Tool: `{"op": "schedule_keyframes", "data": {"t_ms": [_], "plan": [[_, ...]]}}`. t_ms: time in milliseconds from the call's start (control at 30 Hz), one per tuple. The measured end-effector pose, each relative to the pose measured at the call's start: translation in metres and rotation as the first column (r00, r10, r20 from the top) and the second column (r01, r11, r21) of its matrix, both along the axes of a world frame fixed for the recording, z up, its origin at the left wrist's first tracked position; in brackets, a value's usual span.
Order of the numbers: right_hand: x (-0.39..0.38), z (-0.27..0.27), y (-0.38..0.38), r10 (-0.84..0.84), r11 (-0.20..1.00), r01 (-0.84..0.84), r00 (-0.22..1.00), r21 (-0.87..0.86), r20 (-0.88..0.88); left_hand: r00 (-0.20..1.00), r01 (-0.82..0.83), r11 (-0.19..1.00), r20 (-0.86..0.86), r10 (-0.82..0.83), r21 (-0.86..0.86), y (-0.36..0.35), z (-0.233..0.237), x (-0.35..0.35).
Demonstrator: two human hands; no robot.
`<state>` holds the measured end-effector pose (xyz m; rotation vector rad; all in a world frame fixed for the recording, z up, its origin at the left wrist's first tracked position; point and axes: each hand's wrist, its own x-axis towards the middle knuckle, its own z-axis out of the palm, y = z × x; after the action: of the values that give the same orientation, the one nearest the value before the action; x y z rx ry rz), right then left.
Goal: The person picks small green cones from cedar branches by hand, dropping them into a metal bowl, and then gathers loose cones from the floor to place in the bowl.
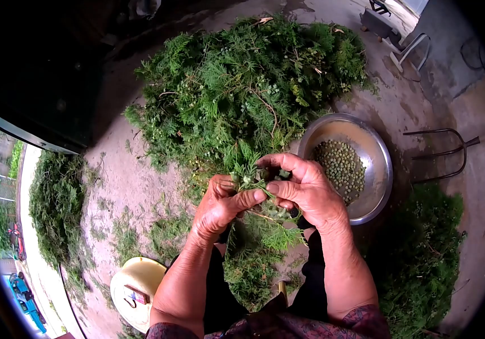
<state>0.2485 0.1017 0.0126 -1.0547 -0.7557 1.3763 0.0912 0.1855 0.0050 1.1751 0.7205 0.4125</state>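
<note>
**Picking green balls off the sprigs: bowl only part filled**

My left hand [220,206] and right hand [304,189] are both closed around one leafy sprig [251,172], thumbs pinching at it, just left of the steel bowl [381,152]. Inside the bowl a shallow layer of green balls [341,166] covers the bottom, with bare metal showing up the wall. I judge the picking to be somewhere in its early or middle part. Beyond the bowl and to its left is the big pile of branches [248,85], seemingly unpicked. Nearer me than the bowl, loose sprigs [253,265] lie between my knees. Another green heap [417,254] sits at the bowl's near right.
</note>
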Motion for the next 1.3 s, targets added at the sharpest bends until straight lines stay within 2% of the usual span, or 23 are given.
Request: {"op": "schedule_keyframes", "data": {"t_ms": [100, 133, 233, 300, 433, 533, 633, 667, 800, 900, 933, 967, 1000, 1067, 1100, 1133, 1200, 1233, 1267, 1300], "plan": [[-0.001, -0.006, 0.001, -0.029, 0.999, 0.034, 0.992, 0.041, -0.124, 0.998, -0.027, 0.999, 0.052, 0.026, 0.018, -0.001, 0.005, 0.002], [-0.002, -0.006, 0.001, -0.050, 0.998, 0.053, 0.997, 0.034, -0.066, 1.000, 0.007, 0.999, -0.001, -0.007, 0.035, 0.004, -0.004, -0.004], [-0.005, 0.000, 0.000, -0.083, 0.996, 0.082, 0.990, 0.022, 0.113, 0.998, -0.028, 0.998, -0.057, 0.031, 0.058, 0.002, -0.003, -0.002], [-0.005, 0.005, 0.001, -0.070, 0.998, 0.068, 0.970, 0.016, 0.233, 0.997, -0.068, 0.997, -0.043, 0.070, 0.031, -0.001, -0.001, 0.001], [-0.005, 0.004, 0.002, -0.060, 0.998, 0.062, 0.970, 0.000, 0.234, 0.992, -0.113, 0.993, -0.066, 0.111, -0.040, -0.002, 0.002, 0.002], [-0.005, 0.000, 0.002, -0.118, 0.993, 0.116, 0.911, 0.029, 0.394, 0.990, -0.141, 0.989, -0.024, 0.139, -0.052, -0.005, -0.006, 0.003], [-0.011, 0.002, 0.003, -0.232, 0.969, 0.231, 0.755, 0.083, 0.614, 0.987, -0.160, 0.987, 0.014, 0.161, -0.005, -0.006, -0.005, 0.004], [-0.011, -0.003, 0.004, -0.264, 0.963, 0.248, 0.772, 0.109, 0.578, 0.984, -0.175, 0.985, 0.039, 0.175, -0.003, -0.007, -0.004, 0.005], [-0.009, 0.000, 0.002, -0.251, 0.961, 0.275, 0.898, -0.014, 0.362, 0.981, -0.178, 0.983, 0.076, 0.181, -0.047, -0.011, -0.004, 0.010], [-0.016, -0.010, 0.002, -0.380, 0.921, 0.366, 0.763, 0.135, 0.523, 0.991, -0.127, 0.991, 0.026, 0.128, -0.038, -0.011, 0.002, 0.010], [-0.018, -0.010, 0.002, -0.424, 0.899, 0.395, 0.680, 0.188, 0.598, 0.992, -0.124, 0.992, 0.009, 0.124, -0.015, -0.012, 0.002, 0.011], [-0.019, -0.007, 0.002, -0.393, 0.909, 0.407, 0.763, 0.091, 0.513, 0.993, -0.117, 0.993, -0.006, 0.117, 0.007, -0.013, 0.001, 0.012], [-0.019, -0.002, 0.000, -0.367, 0.913, 0.407, 0.831, -0.008, 0.417, 0.989, -0.143, 0.987, 0.038, 0.146, -0.077, -0.016, 0.000, 0.014], [-0.015, -0.006, -0.002, -0.330, 0.915, 0.363, 0.925, -0.177, 0.190, 0.993, -0.111, 0.992, 0.020, 0.112, -0.066, -0.017, 0.005, 0.015], [-0.015, -0.007, -0.002, -0.391, 0.891, 0.438, 0.874, -0.121, 0.288, 0.995, -0.098, 0.993, 0.009, 0.099, -0.057, -0.017, 0.007, 0.015], [-0.016, -0.008, -0.001, -0.448, 0.862, 0.503, 0.810, -0.057, 0.378, 0.991, -0.131, 0.991, -0.018, 0.132, 0.038, -0.017, -0.001, 0.015], [-0.008, -0.011, 0.001, -0.559, 0.792, 0.605, 0.661, 0.087, 0.500, 0.975, -0.219, 0.975, -0.029, 0.218, -0.031, -0.016, 0.006, 0.013], [0.003, -0.014, 0.001, -0.612, 0.762, 0.644, 0.684, 0.066, 0.398, 0.965, -0.262, 0.963, -0.036, 0.260, -0.067, -0.016, 0.008, 0.013], [0.014, -0.013, -0.003, -0.579, 0.810, 0.587, 0.798, 0.005, 0.166, 0.975, -0.220, 0.975, -0.036, 0.219, -0.030, -0.012, 0.001, 0.010], [0.019, -0.013, -0.004, -0.512, 0.859, 0.511, 0.855, -0.035, -0.080, 0.975, -0.218, 0.976, -0.033, 0.218, -0.010, -0.012, -0.003, 0.010]]}}
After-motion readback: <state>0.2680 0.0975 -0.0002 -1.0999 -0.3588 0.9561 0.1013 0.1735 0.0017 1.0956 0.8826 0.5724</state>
